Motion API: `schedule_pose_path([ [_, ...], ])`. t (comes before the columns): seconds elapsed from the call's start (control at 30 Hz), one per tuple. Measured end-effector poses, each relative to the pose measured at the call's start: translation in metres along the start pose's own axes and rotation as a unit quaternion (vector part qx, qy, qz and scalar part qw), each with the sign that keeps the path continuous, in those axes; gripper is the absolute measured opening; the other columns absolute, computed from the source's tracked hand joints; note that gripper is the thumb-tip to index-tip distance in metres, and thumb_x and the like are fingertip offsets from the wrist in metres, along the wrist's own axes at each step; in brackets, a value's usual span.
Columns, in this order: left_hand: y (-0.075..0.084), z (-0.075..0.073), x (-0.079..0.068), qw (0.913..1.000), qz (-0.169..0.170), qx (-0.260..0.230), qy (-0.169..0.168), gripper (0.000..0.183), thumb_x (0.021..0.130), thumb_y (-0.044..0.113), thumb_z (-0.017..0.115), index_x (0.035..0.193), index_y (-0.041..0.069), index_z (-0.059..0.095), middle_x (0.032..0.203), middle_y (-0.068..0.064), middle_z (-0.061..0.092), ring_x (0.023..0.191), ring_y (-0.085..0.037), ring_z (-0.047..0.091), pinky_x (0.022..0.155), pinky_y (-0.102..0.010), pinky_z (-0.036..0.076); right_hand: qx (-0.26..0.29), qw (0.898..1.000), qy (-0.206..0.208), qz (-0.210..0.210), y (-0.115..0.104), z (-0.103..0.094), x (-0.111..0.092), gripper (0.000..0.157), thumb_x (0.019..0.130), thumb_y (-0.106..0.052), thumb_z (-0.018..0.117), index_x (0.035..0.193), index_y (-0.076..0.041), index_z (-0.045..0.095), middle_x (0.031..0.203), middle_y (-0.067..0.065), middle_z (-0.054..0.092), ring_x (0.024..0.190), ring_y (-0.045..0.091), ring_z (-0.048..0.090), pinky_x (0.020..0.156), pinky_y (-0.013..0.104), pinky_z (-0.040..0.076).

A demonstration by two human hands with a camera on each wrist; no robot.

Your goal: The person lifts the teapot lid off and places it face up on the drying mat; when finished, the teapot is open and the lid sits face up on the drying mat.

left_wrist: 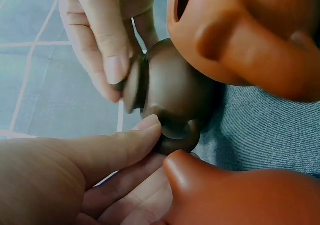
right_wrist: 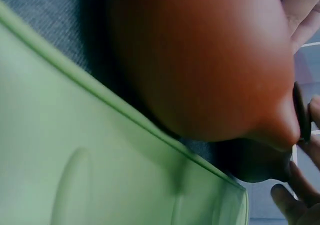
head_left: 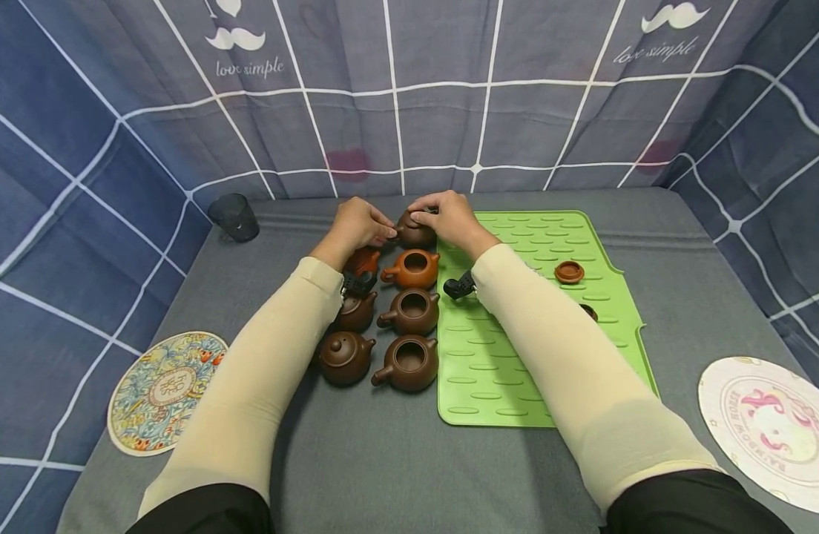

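At the back of the table is a dark brown teapot (head_left: 416, 236), its handle pinched between the thumb and fingers of my left hand (head_left: 357, 226). My right hand (head_left: 452, 216) pinches the knob of a dark lid (left_wrist: 133, 85), which sits slightly tilted at the teapot's mouth in the left wrist view. Just in front stands an open orange teapot (head_left: 423, 280), which fills much of the right wrist view. Nearer me are two open brown teapots (head_left: 412, 326). My left wrist passes over a second orange teapot (head_left: 363, 259), partly hidden.
Lidded brown teapots (head_left: 345, 362) form the left column. A green ridged mat (head_left: 489, 404) lies right of the pots, holding an orange-brown lid (head_left: 570, 272) and a dark lid (head_left: 588, 311). A black cup (head_left: 234, 217), a patterned round mat (head_left: 169, 393) and a white round mat (head_left: 770, 430) lie further out.
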State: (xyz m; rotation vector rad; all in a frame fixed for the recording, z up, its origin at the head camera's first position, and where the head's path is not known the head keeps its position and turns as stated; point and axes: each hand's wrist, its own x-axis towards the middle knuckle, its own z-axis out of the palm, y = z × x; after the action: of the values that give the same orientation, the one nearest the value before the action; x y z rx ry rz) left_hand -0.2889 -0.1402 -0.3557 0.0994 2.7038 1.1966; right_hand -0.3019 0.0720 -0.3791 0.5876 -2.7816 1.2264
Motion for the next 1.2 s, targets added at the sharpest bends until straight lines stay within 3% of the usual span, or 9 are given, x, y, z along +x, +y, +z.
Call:
schedule_pose_path([
  [0.13,-0.001,0.0,0.001,1.0,0.003,0.0,0.002,0.018,0.09,0.011,0.087,0.105,0.001,0.084,0.088,-0.015,0.078,0.078,-0.025,0.078,0.061,-0.027,0.06,0.02,1.0,0.007,-0.018,-0.003,-0.002,-0.002,0.024,0.101,-0.027,0.076,0.122,-0.016,0.082,0.124,0.002,0.075,0.113,0.022,0.067,0.093,0.037,0.052],
  [0.37,-0.003,-0.001,0.001,0.9999,0.005,0.011,0.007,0.018,0.091,0.01,0.087,0.105,0.001,0.084,0.085,-0.013,0.078,0.075,-0.022,0.078,0.06,-0.026,0.059,0.021,0.999,0.004,-0.043,-0.012,-0.007,-0.006,0.024,0.101,-0.022,0.077,0.122,-0.012,0.081,0.125,0.005,0.074,0.123,0.024,0.064,0.103,0.04,0.049],
  [0.6,-0.003,0.0,0.0,1.0,-0.001,0.003,0.005,0.017,0.09,0.01,0.088,0.104,0.001,0.084,0.085,-0.015,0.078,0.078,-0.025,0.078,0.061,-0.028,0.06,0.055,0.995,0.005,-0.081,-0.015,-0.02,-0.019,0.021,0.099,-0.013,0.078,0.118,-0.005,0.081,0.122,0.007,0.075,0.107,0.022,0.069,0.093,0.036,0.054],
  [0.83,-0.001,0.0,0.0,1.0,-0.002,0.0,0.006,0.016,0.09,0.009,0.087,0.103,0.001,0.084,0.084,-0.014,0.077,0.078,-0.026,0.078,0.061,-0.027,0.06,0.122,0.991,-0.018,-0.055,-0.007,-0.045,-0.038,0.027,0.102,-0.006,0.072,0.129,-0.006,0.076,0.122,0.008,0.073,0.104,0.022,0.069,0.089,0.035,0.054],
  [1.07,-0.001,0.001,-0.001,1.0,0.003,0.006,0.004,0.016,0.091,0.01,0.086,0.104,0.002,0.084,0.087,-0.015,0.078,0.078,-0.025,0.078,0.062,-0.028,0.06,0.186,0.981,-0.047,-0.017,0.01,-0.071,-0.051,0.042,0.106,-0.005,0.064,0.147,-0.015,0.066,0.141,0.01,0.064,0.118,0.027,0.067,0.103,0.043,0.05],
  [1.13,-0.001,0.001,-0.002,0.9999,0.006,0.01,0.004,0.016,0.091,0.01,0.086,0.105,0.002,0.084,0.088,-0.015,0.078,0.078,-0.025,0.078,0.062,-0.028,0.06,0.21,0.976,-0.056,-0.007,0.016,-0.076,-0.055,0.042,0.108,-0.004,0.061,0.148,-0.015,0.064,0.142,0.011,0.062,0.118,0.028,0.068,0.105,0.043,0.049],
  [1.2,-0.001,0.001,-0.002,0.9999,0.008,0.009,0.003,0.017,0.091,0.01,0.086,0.105,0.001,0.084,0.088,-0.015,0.078,0.078,-0.025,0.078,0.062,-0.028,0.06,0.264,0.962,-0.065,0.005,0.021,-0.08,-0.057,0.041,0.109,-0.001,0.057,0.149,-0.009,0.062,0.145,0.016,0.059,0.12,0.03,0.067,0.107,0.042,0.048],
])
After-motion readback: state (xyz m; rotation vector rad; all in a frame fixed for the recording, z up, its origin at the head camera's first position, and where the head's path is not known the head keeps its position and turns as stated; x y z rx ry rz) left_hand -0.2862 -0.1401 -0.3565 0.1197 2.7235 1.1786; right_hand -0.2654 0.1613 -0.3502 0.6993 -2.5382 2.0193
